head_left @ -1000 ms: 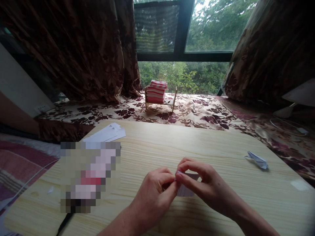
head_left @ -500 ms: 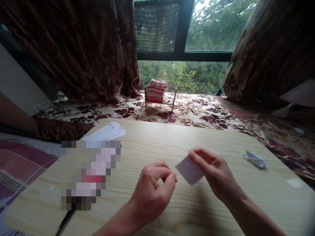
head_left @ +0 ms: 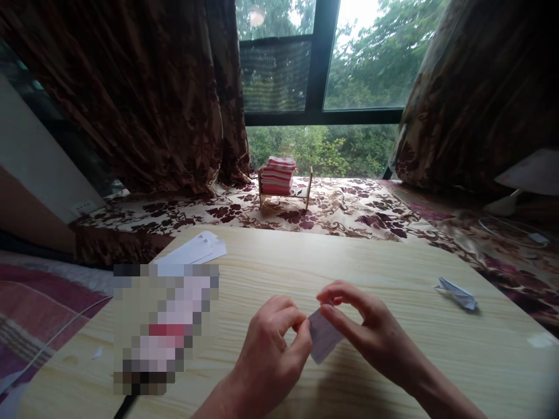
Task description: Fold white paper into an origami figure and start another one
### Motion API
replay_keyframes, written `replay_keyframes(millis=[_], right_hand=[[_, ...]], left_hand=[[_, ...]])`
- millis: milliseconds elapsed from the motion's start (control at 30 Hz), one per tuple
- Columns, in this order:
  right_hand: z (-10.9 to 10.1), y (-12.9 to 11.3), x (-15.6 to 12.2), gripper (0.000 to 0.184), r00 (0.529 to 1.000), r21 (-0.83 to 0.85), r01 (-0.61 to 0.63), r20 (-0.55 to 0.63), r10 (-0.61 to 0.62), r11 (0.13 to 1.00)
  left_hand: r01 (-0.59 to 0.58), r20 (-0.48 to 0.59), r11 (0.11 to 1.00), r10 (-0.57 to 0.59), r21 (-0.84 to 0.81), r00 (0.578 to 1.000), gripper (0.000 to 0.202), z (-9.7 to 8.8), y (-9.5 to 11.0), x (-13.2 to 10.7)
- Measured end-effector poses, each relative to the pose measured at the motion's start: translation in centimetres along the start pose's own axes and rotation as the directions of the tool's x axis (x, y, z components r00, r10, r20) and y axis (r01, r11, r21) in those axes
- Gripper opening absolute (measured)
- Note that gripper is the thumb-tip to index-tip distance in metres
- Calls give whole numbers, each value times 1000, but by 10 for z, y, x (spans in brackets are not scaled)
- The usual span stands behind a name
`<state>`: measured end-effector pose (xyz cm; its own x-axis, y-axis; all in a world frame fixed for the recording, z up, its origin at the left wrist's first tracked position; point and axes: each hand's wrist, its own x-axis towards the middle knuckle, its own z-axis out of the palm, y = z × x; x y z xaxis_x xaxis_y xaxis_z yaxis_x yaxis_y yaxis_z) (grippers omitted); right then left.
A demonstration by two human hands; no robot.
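A small piece of lined paper [head_left: 324,336] is held above the wooden table [head_left: 384,267], between both hands. My left hand [head_left: 279,340] pinches its left corner between thumb and forefinger. My right hand [head_left: 360,317] has its thumb and fingertips at the paper's upper edge, with the other fingers curled behind. The paper hangs tilted, its lower edge free, and part of its top is hidden by the right fingers. Off to the right on the table lies a folded paper piece [head_left: 457,293], narrow and pointed.
White paper strips [head_left: 192,251] lie at the table's far left, beside a blurred-out object [head_left: 168,326] with a black cable. A paper scrap [head_left: 97,352] rests near the left edge. Behind, a small wooden rack [head_left: 283,195] holds folded pink-striped cloths [head_left: 278,176] on the flowered window ledge.
My left hand has closed on the paper's corner. My right hand has shifted left and down, bringing the paper against the left fingers. The view has tilted slightly upward.
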<state>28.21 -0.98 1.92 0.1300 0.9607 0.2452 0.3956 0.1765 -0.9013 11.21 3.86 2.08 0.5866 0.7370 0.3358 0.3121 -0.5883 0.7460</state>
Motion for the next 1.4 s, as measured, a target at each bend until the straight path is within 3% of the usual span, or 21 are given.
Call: replay_keyframes(millis=[100, 267, 433, 500, 567, 633, 667, 700, 867, 1000, 1200, 1333, 1400], right_hand=[[-1, -1, 0, 18, 991, -49, 70, 118, -64, 996], [6, -4, -2, 21, 992, -49, 32, 123, -25, 998], [-1, -2, 4, 25, 988, -68, 0, 155, 10, 998], [-12, 6, 9, 27, 993, -89, -26, 111, 36, 996], [-23, 14, 12, 29, 997, -99, -72, -41, 68, 992], [-30, 19, 14, 29, 970, -27, -129, -213, 120, 991], [-30, 19, 13, 29, 961, 11, -130, -243, 129, 991], [-28, 17, 13, 30, 961, 43, -114, -249, 121, 993], [-4, -3, 3, 29, 999, 85, -43, -10, 44, 995], [6, -9, -1, 28, 997, 136, -64, -39, 69, 989], [11, -1, -3, 28, 968, 393, -148, -132, 215, 908], [17, -3, -5, 26, 966, 507, -238, 38, 255, 829], [18, -5, -6, 25, 962, 524, -270, 106, 253, 808]], left_hand=[[-87, 8, 995, 86, 49, 996, 22, 1, -1, 0], [-189, -51, 980, 192, 58, 980, 24, 1, 1, -2], [-169, -82, 984, 173, 51, 981, 25, 0, 4, -2], [-153, -122, 988, 156, 35, 980, 25, -3, 5, 0], [-129, -184, 992, 127, 3, 975, 25, -7, 7, 1], [-96, -220, 995, 85, -41, 972, 25, -10, 7, 2], [-76, -218, 995, 62, -57, 974, 25, -10, 7, 2], [-61, -208, 996, 46, -64, 977, 26, -10, 6, 2], [-22, -160, 998, 13, -51, 987, 26, -7, 4, 0], [69, -122, 978, -94, -196, 988, 26, -9, 5, 2], [282, 96, 857, -267, -431, 959, 29, -13, 10, 5], [368, 125, 767, -358, -527, 925, 31, -13, 7, 6], [415, 190, 699, -379, -582, 906, 30, -13, 5, 7]])
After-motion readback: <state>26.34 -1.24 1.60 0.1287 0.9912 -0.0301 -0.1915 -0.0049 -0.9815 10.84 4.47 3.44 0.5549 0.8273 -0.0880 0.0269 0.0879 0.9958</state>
